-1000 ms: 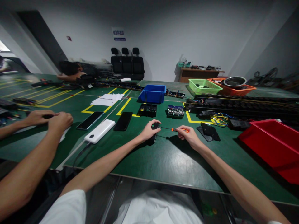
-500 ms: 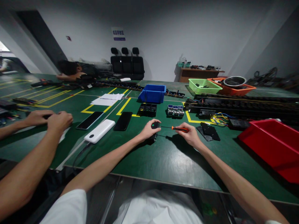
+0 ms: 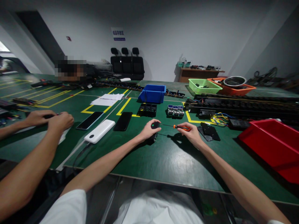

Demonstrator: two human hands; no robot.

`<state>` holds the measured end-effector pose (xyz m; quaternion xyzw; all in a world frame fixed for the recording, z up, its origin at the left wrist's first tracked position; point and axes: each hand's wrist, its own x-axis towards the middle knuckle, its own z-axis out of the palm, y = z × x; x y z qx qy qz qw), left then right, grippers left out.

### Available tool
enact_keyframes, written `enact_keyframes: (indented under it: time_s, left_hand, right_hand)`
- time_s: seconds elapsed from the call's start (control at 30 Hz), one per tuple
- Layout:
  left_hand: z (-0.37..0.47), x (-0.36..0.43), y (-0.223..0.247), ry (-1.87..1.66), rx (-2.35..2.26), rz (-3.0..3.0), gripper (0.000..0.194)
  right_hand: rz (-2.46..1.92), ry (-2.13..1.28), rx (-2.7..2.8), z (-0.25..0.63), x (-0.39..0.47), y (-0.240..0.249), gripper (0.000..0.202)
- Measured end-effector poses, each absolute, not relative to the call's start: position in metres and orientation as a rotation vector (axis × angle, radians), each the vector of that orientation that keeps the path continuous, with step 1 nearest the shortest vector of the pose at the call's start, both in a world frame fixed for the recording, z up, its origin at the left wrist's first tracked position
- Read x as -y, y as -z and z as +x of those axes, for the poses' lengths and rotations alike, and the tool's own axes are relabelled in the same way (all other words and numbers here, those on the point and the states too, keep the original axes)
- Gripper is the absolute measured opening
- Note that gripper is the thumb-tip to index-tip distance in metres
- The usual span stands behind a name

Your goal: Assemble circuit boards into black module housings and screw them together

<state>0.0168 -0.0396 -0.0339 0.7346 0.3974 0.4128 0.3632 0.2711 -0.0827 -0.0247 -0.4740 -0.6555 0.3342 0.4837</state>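
Note:
My left hand (image 3: pixel 149 130) is closed around a small black part (image 3: pixel 153 137) with a green dot on its top, held at the green table (image 3: pixel 149 161). The part's lower side is partly hidden by my fingers. In my right hand (image 3: pixel 190 133) is an orange-and-black screwdriver (image 3: pixel 182 127), its thin shaft lying level and pointing left at the black part. A small gap separates the tip from the part. Beyond my hands stand a group of black modules (image 3: pixel 147 109) and a cluster of silver-and-blue modules (image 3: pixel 175 111).
A black phone (image 3: pixel 123 121), a white power bank (image 3: pixel 99 131) and another phone (image 3: pixel 90 120) lie left. Flat black pieces (image 3: pixel 210 131) and a red bin (image 3: pixel 275 149) are right; a blue bin (image 3: pixel 153 94) stands behind. A co-worker's hands (image 3: pixel 59 120) work at far left.
My right hand has drawn the screwdriver slightly to the right, widening the gap to the black part. My left hand has barely moved. The co-worker's hands have shifted slightly.

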Motion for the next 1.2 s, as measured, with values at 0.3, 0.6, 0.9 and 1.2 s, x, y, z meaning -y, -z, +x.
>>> enact_keyframes:
  time_s: [0.3,0.6,0.9,1.2]
  left_hand:
    - [0.017,0.039,0.033,-1.067,-1.040,1.909,0.030]
    - [0.017,0.040,0.034,-1.074,-1.028,1.904,0.030]
    - [0.017,0.039,0.035,-1.075,-1.045,1.894,0.030]
    - [0.017,0.041,0.031,-1.043,-1.052,1.892,0.030]
  right_hand:
    - [-1.125,-0.851,1.658,0.263,0.089,0.023,0.028]
    - [-1.117,-0.918,1.596,0.263,0.088,0.024,0.029]
    - [-1.133,-1.003,1.569,0.262,0.088,0.026,0.036]
    - [-1.169,-0.913,1.627,0.261,0.088,0.022,0.040]
